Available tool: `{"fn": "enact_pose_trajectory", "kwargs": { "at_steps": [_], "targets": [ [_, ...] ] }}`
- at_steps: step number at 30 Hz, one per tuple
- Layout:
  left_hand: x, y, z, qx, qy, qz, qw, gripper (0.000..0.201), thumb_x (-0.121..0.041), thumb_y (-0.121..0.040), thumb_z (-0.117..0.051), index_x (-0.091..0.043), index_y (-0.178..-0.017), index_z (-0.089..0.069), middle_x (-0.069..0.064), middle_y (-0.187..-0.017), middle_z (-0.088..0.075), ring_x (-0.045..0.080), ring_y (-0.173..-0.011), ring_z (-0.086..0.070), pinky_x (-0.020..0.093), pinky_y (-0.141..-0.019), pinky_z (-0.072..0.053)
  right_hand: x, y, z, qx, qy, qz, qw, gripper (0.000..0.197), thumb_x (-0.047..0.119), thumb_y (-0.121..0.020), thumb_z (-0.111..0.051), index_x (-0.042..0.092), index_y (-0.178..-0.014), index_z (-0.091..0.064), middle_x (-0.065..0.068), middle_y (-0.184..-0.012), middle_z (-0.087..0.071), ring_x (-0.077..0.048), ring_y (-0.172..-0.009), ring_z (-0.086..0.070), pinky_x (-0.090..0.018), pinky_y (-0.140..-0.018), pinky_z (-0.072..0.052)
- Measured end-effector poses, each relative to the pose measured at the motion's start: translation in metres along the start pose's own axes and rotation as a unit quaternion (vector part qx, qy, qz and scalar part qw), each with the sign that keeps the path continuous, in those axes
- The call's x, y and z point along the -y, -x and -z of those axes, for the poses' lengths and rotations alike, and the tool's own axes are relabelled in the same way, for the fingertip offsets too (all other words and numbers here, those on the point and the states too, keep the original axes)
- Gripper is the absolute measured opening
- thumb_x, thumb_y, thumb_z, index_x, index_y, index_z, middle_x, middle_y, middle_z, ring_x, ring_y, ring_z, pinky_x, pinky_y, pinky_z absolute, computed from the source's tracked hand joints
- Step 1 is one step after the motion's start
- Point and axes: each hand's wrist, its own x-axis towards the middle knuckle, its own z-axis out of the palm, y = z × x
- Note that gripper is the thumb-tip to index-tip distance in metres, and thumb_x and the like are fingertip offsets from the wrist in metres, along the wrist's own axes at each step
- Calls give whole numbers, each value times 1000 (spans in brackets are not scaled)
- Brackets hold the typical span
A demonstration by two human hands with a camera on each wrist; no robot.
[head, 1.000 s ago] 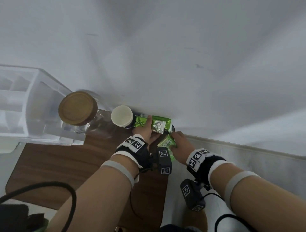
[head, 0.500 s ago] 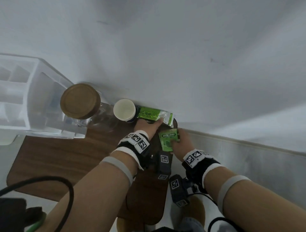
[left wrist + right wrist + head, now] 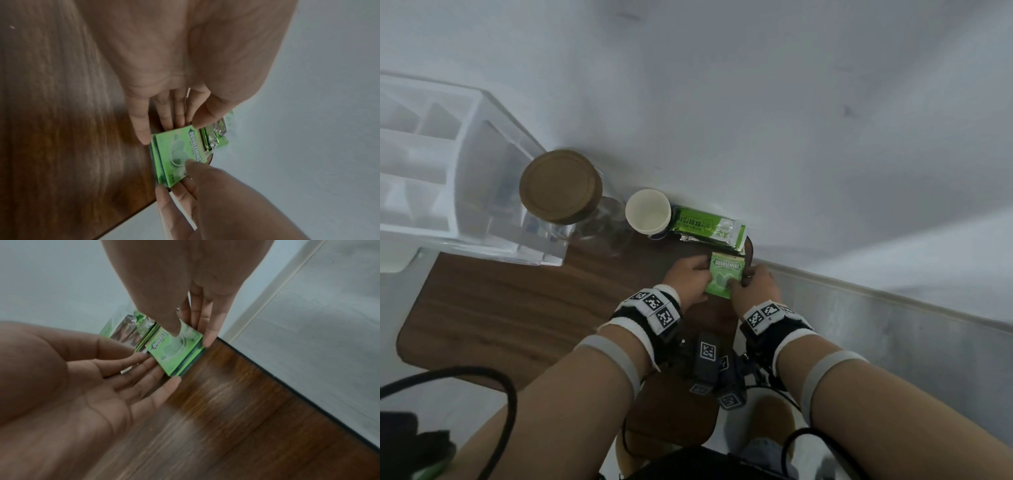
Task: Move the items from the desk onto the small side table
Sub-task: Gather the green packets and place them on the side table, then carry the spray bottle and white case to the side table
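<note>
A green Doublemint gum pack (image 3: 725, 274) lies flat near the back right corner of the dark wooden side table (image 3: 500, 308). My right hand (image 3: 739, 284) pinches it, thumb on its top face (image 3: 174, 353) and fingers (image 3: 207, 335) along its right edge. My left hand (image 3: 702, 277) has straight fingers (image 3: 144, 136) touching the pack's left edge (image 3: 174, 149). Just behind the pack, a green foil snack packet (image 3: 707, 228) lies against the wall, with a white paper cup (image 3: 648, 214) to its left.
A glass jar with a round wooden lid (image 3: 560, 185) and a clear acrylic organizer (image 3: 448, 171) stand at the back left of the table. The white wall runs behind everything. The table's right edge (image 3: 287, 382) drops to grey floor.
My left hand has left the snack packet and come back to the gum pack's left edge. My right hand has brought the pack from the table's edge onto the tabletop, face up.
</note>
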Motion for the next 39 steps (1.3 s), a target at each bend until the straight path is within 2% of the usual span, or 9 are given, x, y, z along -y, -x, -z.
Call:
{"fn": "enact_pose_trajectory", "kwargs": {
  "at_steps": [4, 7, 12, 16, 21, 24, 27, 32, 39],
  "targets": [
    [0, 18, 12, -21, -27, -19, 999, 54, -5, -92, -54, -14, -145, -48, 2, -140, -57, 21, -129, -53, 44, -112, -42, 1, 18, 20, 7, -16, -17, 1000, 44, 30, -90, -62, 8, -125, -50, -14, -121, -62, -31, -107, -61, -32, -83, -46],
    [-9, 56, 29, -43, -12, -34, 998, 43, -4, -92, -55, -14, -134, -59, 4, -134, -63, 20, -123, -58, 40, -109, -46, 21, 51, 48, 42, -38, 14, 998, 30, 29, -92, -59, 9, -115, -61, -12, -111, -67, -27, -98, -63, -28, -77, -42],
    [-44, 173, 77, -75, 17, -59, 995, 28, -19, -88, -64, -18, -116, -70, 7, -118, -71, 24, -108, -65, 41, -103, -49, 106, 145, 106, 89, -107, 85, 987, 7, 24, -88, -63, 19, -86, -67, -11, -87, -71, -27, -83, -67, -44, -78, -58],
    [-85, 308, 122, -106, 65, -93, 988, 28, -9, -96, -58, -8, -123, -65, 12, -118, -67, 27, -110, -62, 34, -89, -53, 200, 250, 162, 193, -112, 127, 967, 11, 13, -92, -62, 16, -81, -62, -14, -82, -65, -24, -75, -59, -37, -67, -52],
    [-99, 465, 162, -191, 161, -125, 960, 18, -4, -94, -58, -12, -108, -66, 9, -111, -71, 24, -104, -66, 38, -97, -51, 282, 366, 203, 278, -44, 247, 927, 11, 18, -89, -66, 10, -97, -70, -10, -90, -68, -26, -81, -64, -34, -66, -55],
    [-80, 547, 175, -266, 214, -154, 927, 28, -1, -96, -53, -2, -122, -64, 13, -115, -72, 23, -102, -70, 25, -83, -58, 315, 436, 208, 339, -16, 300, 891, 15, 19, -90, -66, 10, -101, -69, -7, -87, -68, -21, -84, -64, -34, -73, -54],
    [-44, 624, 176, -337, 285, -163, 883, 24, 3, -97, -47, -2, -115, -62, 13, -107, -71, 19, -88, -69, 17, -68, -55, 331, 507, 191, 411, 32, 341, 845, 7, 11, -92, -61, 16, -93, -66, -7, -84, -65, -19, -81, -60, -30, -69, -49],
    [40, 735, 159, -451, 386, -143, 792, 23, 0, -98, -45, -9, -112, -60, 12, -108, -69, 19, -86, -66, 26, -73, -49, 314, 633, 145, 479, 154, 423, 754, 17, 9, -90, -57, 12, -101, -69, -3, -75, -60, -13, -71, -55, -28, -69, -50],
    [180, 851, 110, -573, 477, -108, 658, 17, -4, -97, -51, -13, -108, -61, 1, -93, -70, 17, -81, -66, 27, -72, -48, 237, 794, 74, 557, 273, 493, 609, 10, 14, -87, -62, 21, -86, -70, 0, -73, -62, -13, -71, -57, -31, -71, -51]
  ]
}}
